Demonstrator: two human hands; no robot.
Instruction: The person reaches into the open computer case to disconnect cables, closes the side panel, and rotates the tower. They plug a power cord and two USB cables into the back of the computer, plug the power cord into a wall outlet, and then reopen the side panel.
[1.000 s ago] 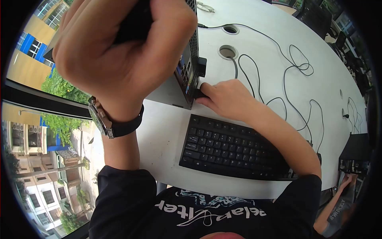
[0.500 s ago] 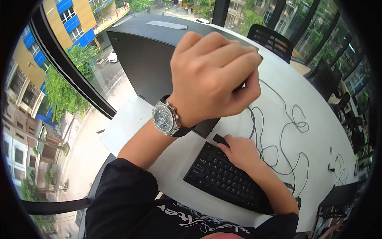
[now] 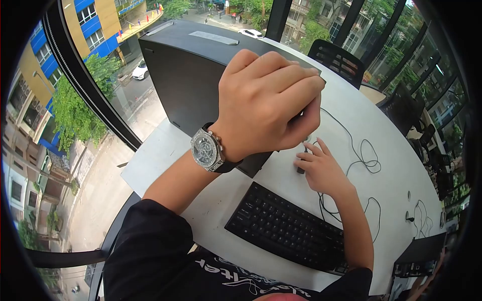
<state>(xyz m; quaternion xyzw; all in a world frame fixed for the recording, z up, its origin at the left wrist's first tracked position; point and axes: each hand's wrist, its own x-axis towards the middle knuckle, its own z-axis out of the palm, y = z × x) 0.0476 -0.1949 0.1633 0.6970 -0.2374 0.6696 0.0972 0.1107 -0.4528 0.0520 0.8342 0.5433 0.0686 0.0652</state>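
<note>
My left hand (image 3: 271,103), with a silver watch (image 3: 207,149) on its wrist, is raised close to the camera. Its fingers are curled into a fist; whatever lies inside is hidden. Behind it stands a large black computer case (image 3: 186,80), partly covered by the hand. My right hand (image 3: 324,170) reaches over the white desk (image 3: 281,175) with fingers spread. Its fingertips are right at a small dark block-like piece (image 3: 300,166), whose kind I cannot tell. A black keyboard (image 3: 286,226) lies between my body and the case.
Thin black cables (image 3: 359,160) loop across the desk to the right of my right hand. A black device (image 3: 419,256) is at the right edge. Office chairs (image 3: 337,61) stand beyond the desk, and a tall window frame (image 3: 95,85) is on the left.
My right hand has moved away from the keyboard's far corner, forward and right, carrying the dark piece, and its fingers have spread. The left fist stays nearly in place; the view has shifted slightly.
</note>
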